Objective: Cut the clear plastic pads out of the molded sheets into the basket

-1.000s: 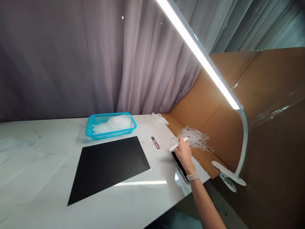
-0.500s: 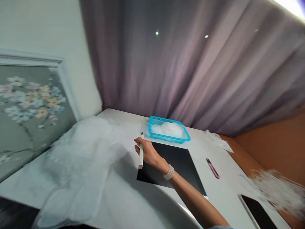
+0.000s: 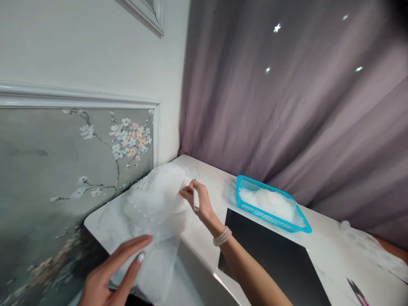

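Note:
My right hand [image 3: 200,199] is closed around a slim white pen-like stick [image 3: 196,199], held near the right edge of a heap of sheer white fabric [image 3: 156,199]. What kind of stick it is, I cannot make out for certain. Thumb and fingers apart, my left hand [image 3: 114,272] is at the lower left, in front of the fabric, with nothing visible in it. Whether either hand touches the fabric is unclear. Under my right forearm lies a black flat board [image 3: 270,259] on the white table [image 3: 204,250].
A blue plastic basket [image 3: 274,223] with fluffy white filling [image 3: 269,204] stands behind the board. Pink-handled snips [image 3: 357,292] lie at the lower right, and a spotted white cloth [image 3: 372,246] beyond them. A wall with a framed floral panel [image 3: 127,144] and a curtain [image 3: 270,106] border the table.
My view has swung left. My right hand, still holding the stick, has moved from over the black board toward the white fabric. My left hand has come into view at the lower left.

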Available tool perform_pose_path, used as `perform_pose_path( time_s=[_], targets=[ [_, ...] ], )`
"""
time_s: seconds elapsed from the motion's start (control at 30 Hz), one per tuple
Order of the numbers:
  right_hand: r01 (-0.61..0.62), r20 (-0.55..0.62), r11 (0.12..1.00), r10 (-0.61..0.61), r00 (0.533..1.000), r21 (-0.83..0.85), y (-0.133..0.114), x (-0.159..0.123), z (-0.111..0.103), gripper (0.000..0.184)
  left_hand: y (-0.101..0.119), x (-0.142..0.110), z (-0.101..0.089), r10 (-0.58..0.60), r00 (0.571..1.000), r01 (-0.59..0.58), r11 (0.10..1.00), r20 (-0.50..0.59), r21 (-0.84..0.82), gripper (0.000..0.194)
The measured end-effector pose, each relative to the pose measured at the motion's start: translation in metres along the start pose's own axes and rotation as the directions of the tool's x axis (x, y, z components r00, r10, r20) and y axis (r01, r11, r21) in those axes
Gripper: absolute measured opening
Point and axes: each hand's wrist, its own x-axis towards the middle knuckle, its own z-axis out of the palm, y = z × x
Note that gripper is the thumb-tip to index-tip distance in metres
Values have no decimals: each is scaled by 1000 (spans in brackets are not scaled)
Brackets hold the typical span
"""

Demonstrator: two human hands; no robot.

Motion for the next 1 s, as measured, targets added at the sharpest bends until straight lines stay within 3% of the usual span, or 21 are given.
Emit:
perform_pose_path(
  time_s=[0.1,0.17,0.27,0.4,0.5,0.6,0.73,0.87,0.93,1.0],
  targets=[
    [73,-25,997,-72,997,28,-17,2,-23,36,10,41,-10,-80,990,81,997,-112,7,31],
    [112,-39,994,-112,993,-4,-23,1,-37,36,14,70,-13,-42,988,50,997,-149,53,31],
    [121,-51,992,-119,992,38,-26,-1,-47,35,12,122,-8,67,997,-70,991,29,116,40],
    [113,-60,981,-104,993,160,-36,2,-49,33,0,198,16,79,962,-140,964,260,226,51],
    [182,-91,980,-175,980,82,-47,7,-51,29,-9,237,40,80,944,-164,956,321,242,58],
    [208,-122,978,-205,971,6,-48,9,-58,26,-17,251,57,69,933,-156,962,354,225,50],
    [125,-172,992,-117,978,34,-25,-7,-71,28,-28,255,56,85,952,-136,978,293,158,42],
    [-60,-98,983,77,992,171,12,-39,-74,35,-34,271,36,71,991,-81,993,114,87,50],
    [-156,-40,980,162,986,123,29,-54,-75,36,-31,281,23,64,998,-64,997,-3,43,54],
    [-195,-49,980,193,980,-41,40,-61,-79,36,-23,290,10,69,992,-71,997,-106,-12,53]
  ],
)
